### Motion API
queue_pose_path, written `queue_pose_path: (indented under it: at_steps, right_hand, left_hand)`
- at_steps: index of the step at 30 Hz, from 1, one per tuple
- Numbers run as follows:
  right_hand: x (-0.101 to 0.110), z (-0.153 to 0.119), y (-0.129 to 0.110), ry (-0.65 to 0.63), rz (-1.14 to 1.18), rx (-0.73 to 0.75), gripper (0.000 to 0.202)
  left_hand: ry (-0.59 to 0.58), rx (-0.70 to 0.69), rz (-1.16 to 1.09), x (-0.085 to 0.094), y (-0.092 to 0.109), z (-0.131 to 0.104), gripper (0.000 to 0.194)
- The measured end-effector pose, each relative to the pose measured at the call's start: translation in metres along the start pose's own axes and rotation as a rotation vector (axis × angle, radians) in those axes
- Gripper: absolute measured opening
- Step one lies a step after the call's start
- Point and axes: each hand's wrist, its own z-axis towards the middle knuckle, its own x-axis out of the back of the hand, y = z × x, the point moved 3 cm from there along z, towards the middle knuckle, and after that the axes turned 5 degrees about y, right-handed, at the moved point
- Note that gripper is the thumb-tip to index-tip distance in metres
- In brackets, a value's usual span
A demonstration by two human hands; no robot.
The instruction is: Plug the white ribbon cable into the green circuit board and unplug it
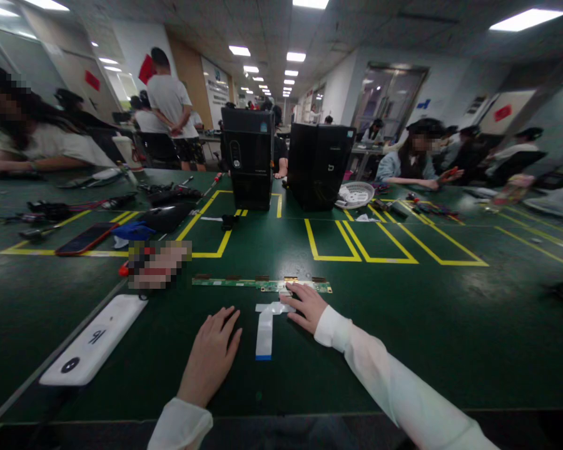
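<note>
Your right hand (307, 306) reaches over the right part of a green circuit strip (225, 282), which lies roughly parallel to the near edge of the bench (450, 337). Your fingers hide part of the strip and the upper end of a white ribbon cable (264, 331); cannot tell whether this grip pinches or merely rests. The cable's blue-tipped end points toward the near edge. Your left hand (211, 356) lies left of the cable, grip loosely spread, palm hidden. Both sleeves are cut off below. Toward the far edge, pixelation obscures one item beyond a white device (94, 340).
</note>
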Motion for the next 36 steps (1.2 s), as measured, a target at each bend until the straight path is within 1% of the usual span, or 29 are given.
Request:
queue_pose_path:
  at_steps: [4,7,10,14,18,22,27,31,36]
  right_hand:
    - [0.0,-0.005,0.008,-0.005,0.018,0.006,0.048]
    - [0.006,-0.015,0.014,0.005,0.031,0.018,0.048]
    - [0.014,-0.034,0.025,0.037,0.029,0.021,0.047]
    - [0.027,-0.068,0.048,0.114,-0.013,-0.004,0.046]
    - [0.042,-0.108,0.074,0.176,-0.079,-0.102,0.044]
    - [0.054,-0.147,0.096,0.205,-0.155,-0.205,0.045]
    - [0.064,-0.188,0.113,0.26,-0.27,-0.3,0.045]
    - [0.068,-0.206,0.117,0.268,-0.36,-0.402,0.046]
    - [0.068,-0.209,0.112,0.273,-0.536,-0.554,0.044]
  left_hand:
    - [-0.002,-0.013,0.019,-0.002,0.0,0.0,0.043]
    - [0.001,-0.011,0.013,-0.002,0.0,0.0,0.044]
    - [0.0,-0.013,0.006,-0.003,0.0,-0.001,0.044]
    - [-0.001,-0.019,0.006,-0.001,0.0,-0.001,0.044]
    - [0.003,-0.011,0.006,0.0,0.0,-0.001,0.044]
    - [-0.006,-0.013,-0.01,0.001,0.001,-0.001,0.045]
    - [0.002,-0.011,-0.001,0.002,0.001,0.0,0.045]
    - [0.017,-0.011,-0.009,0.001,0.001,0.0,0.046]
    - [0.019,-0.023,-0.02,-0.002,-0.002,0.0,0.047]
